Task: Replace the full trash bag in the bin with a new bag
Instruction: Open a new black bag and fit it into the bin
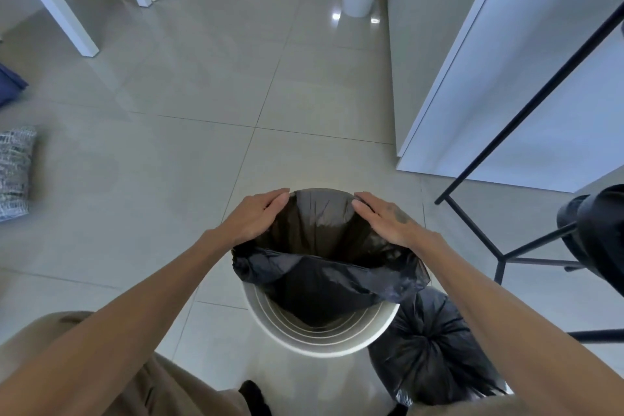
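The bin (314, 346) stands on the tiled floor (189, 84) between the person's forearms. The new bag (324, 230) hangs open inside it. The bag's far edge is on the far rim, and its near edge sags below the bare near rim. The left hand (253, 218) rests on the bag at the far-left rim, fingers straight and close together. The right hand (385, 218) rests likewise at the far-right rim. Whether either thumb pinches the film cannot be told. The full bag (432, 351), knotted shut, lies on the floor against the bin's right side.
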Demonstrator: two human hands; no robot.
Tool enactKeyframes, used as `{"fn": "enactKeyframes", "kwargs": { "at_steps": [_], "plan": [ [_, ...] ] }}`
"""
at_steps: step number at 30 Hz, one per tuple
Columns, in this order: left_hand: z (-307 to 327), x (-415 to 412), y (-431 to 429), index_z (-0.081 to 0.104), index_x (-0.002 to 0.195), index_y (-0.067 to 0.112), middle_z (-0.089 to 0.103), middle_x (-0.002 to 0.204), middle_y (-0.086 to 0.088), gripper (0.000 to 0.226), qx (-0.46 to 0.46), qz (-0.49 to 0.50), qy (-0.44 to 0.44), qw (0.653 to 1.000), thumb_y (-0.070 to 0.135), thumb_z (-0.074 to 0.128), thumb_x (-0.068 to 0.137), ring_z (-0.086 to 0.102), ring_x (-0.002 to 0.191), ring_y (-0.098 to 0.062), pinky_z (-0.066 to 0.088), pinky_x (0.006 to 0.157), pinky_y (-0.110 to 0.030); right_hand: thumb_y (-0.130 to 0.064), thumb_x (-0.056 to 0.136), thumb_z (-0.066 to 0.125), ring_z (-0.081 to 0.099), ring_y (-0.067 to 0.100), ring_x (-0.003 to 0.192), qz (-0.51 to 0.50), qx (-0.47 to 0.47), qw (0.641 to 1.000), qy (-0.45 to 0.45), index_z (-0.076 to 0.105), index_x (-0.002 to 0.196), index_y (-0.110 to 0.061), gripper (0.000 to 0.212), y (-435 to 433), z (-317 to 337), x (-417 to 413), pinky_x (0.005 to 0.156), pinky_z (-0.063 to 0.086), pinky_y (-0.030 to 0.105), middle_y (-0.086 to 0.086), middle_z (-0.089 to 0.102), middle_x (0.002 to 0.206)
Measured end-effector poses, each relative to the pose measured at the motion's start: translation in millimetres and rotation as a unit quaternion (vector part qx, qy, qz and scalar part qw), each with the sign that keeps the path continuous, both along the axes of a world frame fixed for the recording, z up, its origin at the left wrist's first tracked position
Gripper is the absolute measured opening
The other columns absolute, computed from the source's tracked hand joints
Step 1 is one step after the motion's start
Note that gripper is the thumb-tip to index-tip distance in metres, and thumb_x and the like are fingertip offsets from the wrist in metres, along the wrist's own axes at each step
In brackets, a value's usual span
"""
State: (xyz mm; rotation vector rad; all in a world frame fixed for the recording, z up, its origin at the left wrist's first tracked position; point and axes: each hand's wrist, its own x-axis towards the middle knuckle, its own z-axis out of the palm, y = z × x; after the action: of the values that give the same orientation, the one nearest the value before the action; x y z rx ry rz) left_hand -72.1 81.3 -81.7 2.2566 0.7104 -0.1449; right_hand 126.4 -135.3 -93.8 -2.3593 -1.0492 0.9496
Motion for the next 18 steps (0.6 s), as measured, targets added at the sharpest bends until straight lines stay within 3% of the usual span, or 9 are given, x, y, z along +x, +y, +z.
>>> {"fn": "enactKeyframes", "kwargs": {
  "at_steps": [2,6,8,12,16,18],
  "plan": [
    [-5.4,-12.5,-2.7,0.055,0.141,0.034,0.056,0.147,0.001,0.051,-0.079,0.059,-0.016,0.995,0.058,0.031,0.103,0.05,0.134,-0.023,0.033,0.11,-0.032,-0.059,0.102,0.024,0.041,0.025,0.139,-0.054,0.02,0.997,0.057,0.039,0.15,-0.023,0.061,-8.1,-1.1,-6.4,0.11,0.028,0.035,0.002,0.047,0.15],
    [-8.5,-30.8,-13.4,0.075,0.092,0.042,0.073,0.105,0.012,0.034,-0.192,0.212,-0.11,0.952,0.061,0.047,0.097,0.065,0.105,-0.015,0.05,0.096,-0.033,-0.058,0.101,0.031,0.052,0.022,0.128,-0.134,0.076,0.983,0.101,0.049,0.143,-0.025,0.056,-31.3,-2.9,-23.0,0.1,0.037,0.03,0.0,0.06,0.135],
    [-10.4,-36.9,-22.7,0.078,0.094,0.029,0.077,0.099,0.001,0.037,-0.149,0.262,-0.166,0.939,0.055,0.053,0.096,0.068,0.093,-0.016,0.055,0.092,-0.038,-0.054,0.101,0.037,0.057,0.02,0.121,-0.151,0.12,0.979,0.071,0.051,0.14,-0.026,0.05,-43.8,-2.4,-35.1,0.092,0.041,0.027,-0.004,0.062,0.125],
    [-10.5,-53.5,-42.8,0.066,0.132,0.017,0.072,0.119,-0.003,0.045,-0.027,0.307,-0.199,0.93,0.044,0.059,0.097,0.065,0.097,-0.013,0.053,0.09,-0.028,-0.042,0.102,0.047,0.053,0.014,0.122,-0.195,0.17,0.966,-0.01,0.046,0.145,-0.019,0.049,-65.8,-6.8,-57.8,0.099,0.044,0.028,0.002,0.059,0.135],
    [-18.3,-81.0,-48.7,0.059,0.138,0.018,0.064,0.131,-0.002,0.049,0.127,0.181,-0.181,0.958,0.048,0.053,0.1,0.063,0.111,-0.019,0.056,0.091,-0.041,-0.044,0.101,0.047,0.044,0.018,0.134,-0.133,0.192,0.955,-0.181,0.049,0.144,-0.018,0.05,-88.3,-16.7,-70.6,0.11,0.037,0.032,0.004,0.049,0.147],
    [-18.5,-96.3,-51.0,0.061,0.134,0.017,0.063,0.129,-0.004,0.05,0.213,0.103,-0.168,0.957,0.05,0.047,0.099,0.06,0.113,-0.022,0.058,0.084,-0.039,-0.041,0.101,0.047,0.048,0.021,0.13,-0.083,0.22,0.941,-0.243,0.055,0.138,-0.016,0.045,-98.0,-15.1,-77.9,0.104,0.044,0.033,0.005,0.051,0.142]
  ]
}}
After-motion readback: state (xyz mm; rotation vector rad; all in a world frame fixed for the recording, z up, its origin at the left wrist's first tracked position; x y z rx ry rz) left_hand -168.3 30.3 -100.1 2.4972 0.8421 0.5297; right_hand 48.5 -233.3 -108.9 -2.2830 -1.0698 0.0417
